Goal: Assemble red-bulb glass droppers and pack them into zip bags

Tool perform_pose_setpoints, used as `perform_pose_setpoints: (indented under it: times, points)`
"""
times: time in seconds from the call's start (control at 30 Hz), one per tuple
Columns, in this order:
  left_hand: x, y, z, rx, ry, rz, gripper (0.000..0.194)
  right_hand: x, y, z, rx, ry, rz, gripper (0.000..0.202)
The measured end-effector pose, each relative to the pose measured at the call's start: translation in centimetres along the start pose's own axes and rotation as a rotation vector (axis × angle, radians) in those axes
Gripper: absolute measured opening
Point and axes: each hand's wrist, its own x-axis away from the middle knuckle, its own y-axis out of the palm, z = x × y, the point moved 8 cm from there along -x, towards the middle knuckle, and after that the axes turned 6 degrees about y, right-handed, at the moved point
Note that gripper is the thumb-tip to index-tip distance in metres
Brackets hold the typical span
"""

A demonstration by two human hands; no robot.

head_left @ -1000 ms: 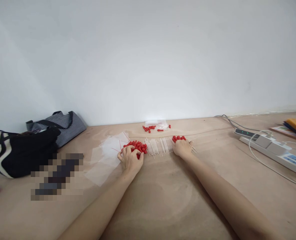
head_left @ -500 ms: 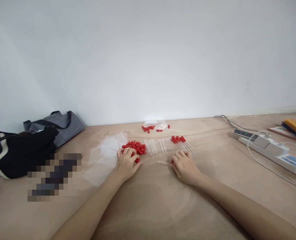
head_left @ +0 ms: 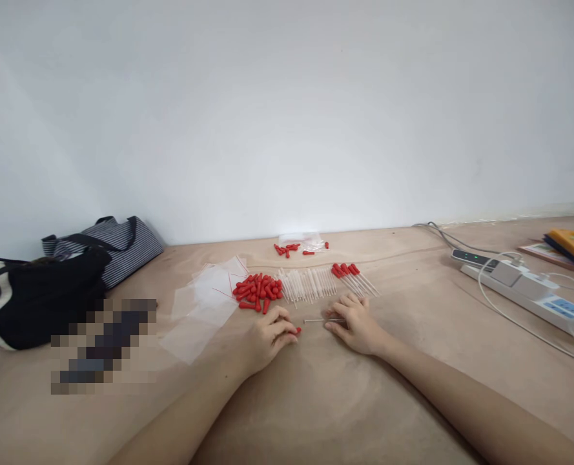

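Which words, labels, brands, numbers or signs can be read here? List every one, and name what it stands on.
No text can be read anywhere.
Power strip: its blue label is too small to read.
Colourful sheet at the right: any print is too small to read.
Red caps and white sticks: no lettering can be made out.
Dark item at the left: pixelated, unreadable.
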Motion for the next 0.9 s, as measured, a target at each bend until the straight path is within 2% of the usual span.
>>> perform_pose_setpoints:
  times: [0.1,0.17,0.23,0.3,0.43,0.53,0.67,0.9]
  points:
    - [-0.2,0.6,0.9,0.048,-0.007,-0.084,0.013,-0.2,0.4,0.3,-0.066,0.017,-0.002,0.021]
    - [-0.1,0.3,1.0,0.028,-0.044,-0.053,0.013,-0.4,0.7,0.5,-0.087,0.034,0.000,0.018]
    - [0.0,0.1,0.7,0.009,-0.087,-0.005,0.021,-0.5,1.0,0.5,-0.091,0.043,0.007,0.015]
    - [0.2,0.7,0.4,0.011,-0.108,-0.007,0.025,-0.6,1.0,0.3,-0.090,0.039,0.017,0.014]
    - [0.3,2.0,0.0,0.015,-0.097,-0.040,0.017,-0.2,0.3,-0.3,-0.084,0.014,0.080,0.016]
    - [0.2,1.7,-0.7,-0.034,-0.142,0.005,0.017,0.2,-0.4,-0.8,-0.107,-0.002,0.136,0.016]
    - [0.4,1.0,-1.6,-0.156,-0.249,0.036,0.012,0.6,-0.6,-1.6,-0.164,-0.041,0.133,0.015]
    - [0.4,1.4,-1.7,-0.180,-0.248,0.011,0.011,0.8,-0.5,-2.7,-0.177,-0.070,0.111,0.016]
